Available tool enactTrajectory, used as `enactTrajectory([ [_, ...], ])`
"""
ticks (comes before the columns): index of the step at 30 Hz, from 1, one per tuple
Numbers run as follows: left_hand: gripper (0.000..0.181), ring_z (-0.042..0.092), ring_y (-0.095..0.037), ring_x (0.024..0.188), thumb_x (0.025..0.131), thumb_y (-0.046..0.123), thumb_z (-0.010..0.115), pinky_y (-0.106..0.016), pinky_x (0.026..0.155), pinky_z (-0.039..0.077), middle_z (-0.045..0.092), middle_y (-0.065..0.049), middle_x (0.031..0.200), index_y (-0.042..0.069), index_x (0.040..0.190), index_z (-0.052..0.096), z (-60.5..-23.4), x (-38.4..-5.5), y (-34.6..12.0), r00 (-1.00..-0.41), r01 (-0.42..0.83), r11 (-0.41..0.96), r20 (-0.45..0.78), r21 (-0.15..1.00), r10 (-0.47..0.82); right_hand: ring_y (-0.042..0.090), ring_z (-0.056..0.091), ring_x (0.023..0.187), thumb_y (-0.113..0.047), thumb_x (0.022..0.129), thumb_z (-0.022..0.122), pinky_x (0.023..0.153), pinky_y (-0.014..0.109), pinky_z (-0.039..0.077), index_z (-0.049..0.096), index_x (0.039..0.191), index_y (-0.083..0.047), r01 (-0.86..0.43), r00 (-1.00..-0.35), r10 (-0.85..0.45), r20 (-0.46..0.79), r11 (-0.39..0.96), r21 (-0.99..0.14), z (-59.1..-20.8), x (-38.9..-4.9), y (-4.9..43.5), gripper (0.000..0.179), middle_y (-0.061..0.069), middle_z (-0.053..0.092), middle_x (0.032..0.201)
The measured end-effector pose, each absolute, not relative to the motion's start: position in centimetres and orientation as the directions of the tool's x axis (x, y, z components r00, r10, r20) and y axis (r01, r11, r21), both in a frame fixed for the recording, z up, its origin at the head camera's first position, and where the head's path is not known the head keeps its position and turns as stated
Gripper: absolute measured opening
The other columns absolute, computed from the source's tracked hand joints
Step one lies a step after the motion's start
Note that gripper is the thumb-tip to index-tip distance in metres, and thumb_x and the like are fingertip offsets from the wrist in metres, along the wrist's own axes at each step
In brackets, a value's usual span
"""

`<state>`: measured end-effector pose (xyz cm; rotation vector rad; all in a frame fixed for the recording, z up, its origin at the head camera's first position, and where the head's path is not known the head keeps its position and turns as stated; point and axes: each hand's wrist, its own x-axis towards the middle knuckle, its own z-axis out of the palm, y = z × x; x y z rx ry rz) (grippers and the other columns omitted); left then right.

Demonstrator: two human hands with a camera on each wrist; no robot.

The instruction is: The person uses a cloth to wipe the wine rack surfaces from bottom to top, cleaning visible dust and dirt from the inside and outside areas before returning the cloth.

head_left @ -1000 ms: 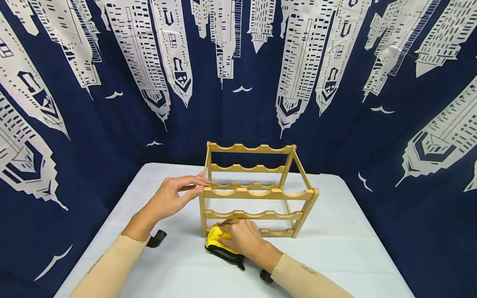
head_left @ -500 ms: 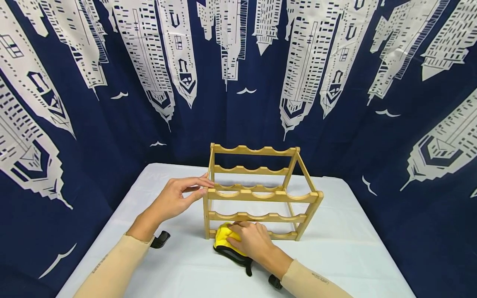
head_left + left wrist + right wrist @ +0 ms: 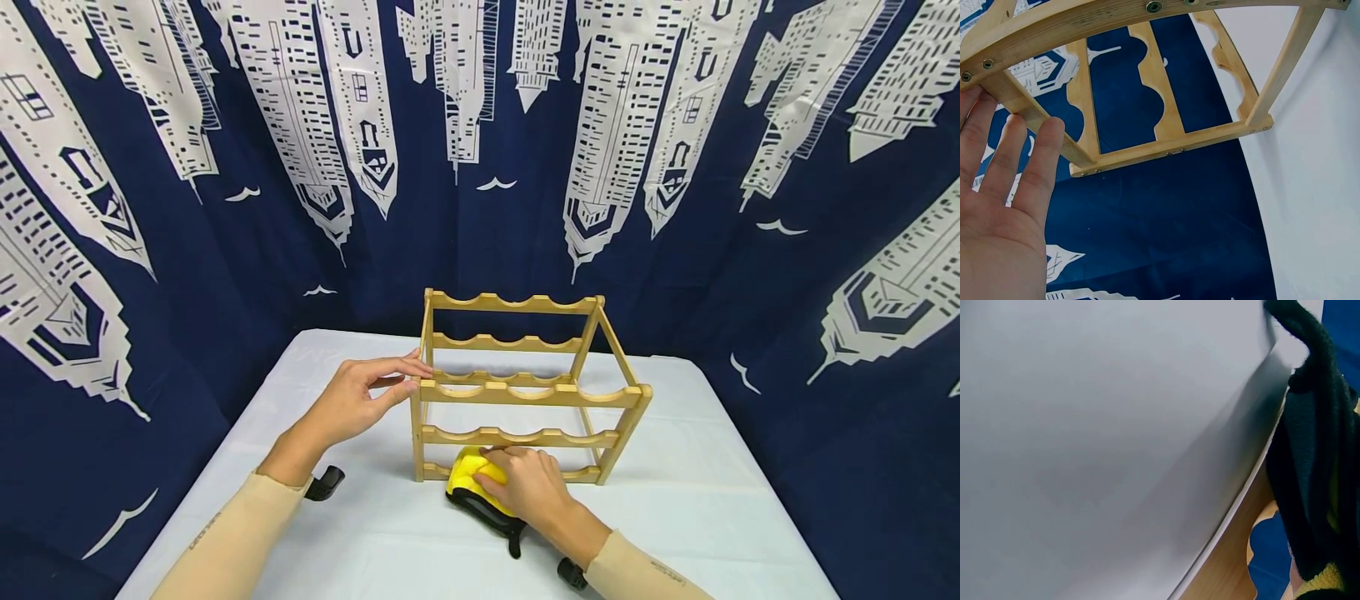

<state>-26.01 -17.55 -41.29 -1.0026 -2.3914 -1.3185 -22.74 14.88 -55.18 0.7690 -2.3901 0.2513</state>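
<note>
A wooden wine rack (image 3: 525, 395) with scalloped rails stands mid-table in the head view. My left hand (image 3: 358, 398) rests at its upper front left corner, fingertips on the wood. In the left wrist view, the nearly straight fingers (image 3: 1040, 162) lie along the side bar. Down at the lowest front rail, my right hand (image 3: 528, 492) grips a yellow cloth (image 3: 467, 468) with black edging and a dark tail hanging toward me. The cloth's dark side (image 3: 1313, 444) fills the right edge of the right wrist view; that hand is mostly hidden there.
A white cloth covers the table (image 3: 712, 467). Behind and at both sides hangs a navy curtain (image 3: 465, 242) printed with white buildings. Black wrist devices show beside the left wrist (image 3: 325, 483) and right wrist (image 3: 572, 573).
My right hand has slid rightward along the lowest front rail with the yellow cloth. The left hand stays at the rack's corner. The head view has shifted slightly.
</note>
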Motion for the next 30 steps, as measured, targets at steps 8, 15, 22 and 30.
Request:
enactTrajectory([
  [8,0.021,0.064,-0.033,0.16,0.115,0.019,0.077,-0.056,0.114,0.069,0.086,0.004,0.141,0.028,0.131,0.086,-41.6,-25.9,-17.4,-0.751,0.649,0.367,0.485,0.667,0.447,0.019,0.077,0.062,-0.046,0.089,0.102,0.044,0.029,0.051,0.093,0.115,-0.022,-0.545,-0.71,-0.438,0.551,0.838,-0.036,-55.1,-22.4,16.5,0.036,-0.002,0.092,0.101],
  [15,0.02,0.065,-0.031,0.16,0.114,0.018,0.077,-0.061,0.112,0.069,0.086,0.005,0.14,0.028,0.13,0.086,-41.6,-25.7,-17.7,-0.757,0.645,0.372,0.492,0.667,0.431,0.021,0.079,0.069,-0.044,0.086,0.104,0.048,0.028,0.053,0.093,0.109,-0.022,-0.502,-0.748,-0.407,0.524,0.864,-0.046,-55.8,-22.4,18.6,0.033,-0.002,0.09,0.098],
  [22,0.02,0.064,-0.031,0.16,0.115,0.02,0.077,-0.058,0.113,0.069,0.086,0.006,0.141,0.028,0.131,0.086,-41.5,-25.8,-17.6,-0.76,0.641,0.384,0.482,0.665,0.435,0.02,0.08,0.071,-0.042,0.087,0.105,0.05,0.028,0.055,0.093,0.109,-0.022,-0.54,-0.728,-0.437,0.529,0.84,-0.05,-55.7,-22.6,19.5,0.032,-0.003,0.09,0.099],
  [30,0.02,0.065,-0.03,0.16,0.114,0.019,0.078,-0.053,0.112,0.07,0.086,0.005,0.141,0.026,0.131,0.087,-41.3,-25.8,-17.4,-0.752,0.651,0.38,0.493,0.657,0.437,0.018,0.075,0.062,-0.043,0.086,0.105,0.045,0.025,0.048,0.094,0.114,-0.025,-0.498,-0.744,-0.39,0.542,0.865,-0.061,-55.2,-22.3,20.6,0.035,-0.004,0.091,0.102],
])
